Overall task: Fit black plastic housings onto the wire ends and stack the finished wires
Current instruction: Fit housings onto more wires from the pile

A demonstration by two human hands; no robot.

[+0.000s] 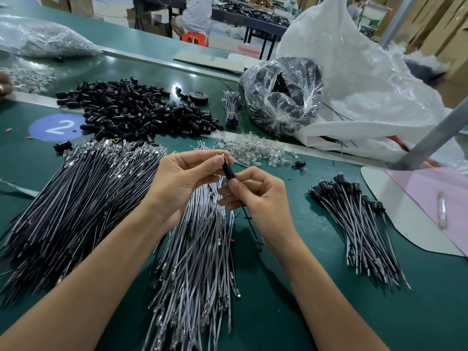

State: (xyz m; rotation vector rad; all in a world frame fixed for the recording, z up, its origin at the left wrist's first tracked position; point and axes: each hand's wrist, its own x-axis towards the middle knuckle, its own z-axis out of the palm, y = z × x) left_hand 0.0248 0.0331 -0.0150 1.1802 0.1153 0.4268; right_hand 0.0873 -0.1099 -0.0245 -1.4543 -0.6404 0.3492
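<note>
Black housing [228,171] looks mid-fit: left hand [187,178] pinches its top, right hand [258,196] pinches bottom & wire [250,226]. Next, prob.: seat fully, then onto finished stack [354,219].

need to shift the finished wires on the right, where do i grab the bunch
Pinch the finished wires across the bunch just behind their black housings, coming down from above. There the wires lie packed close together; toward the near end they fan out loose and would likely slip free.
</note>
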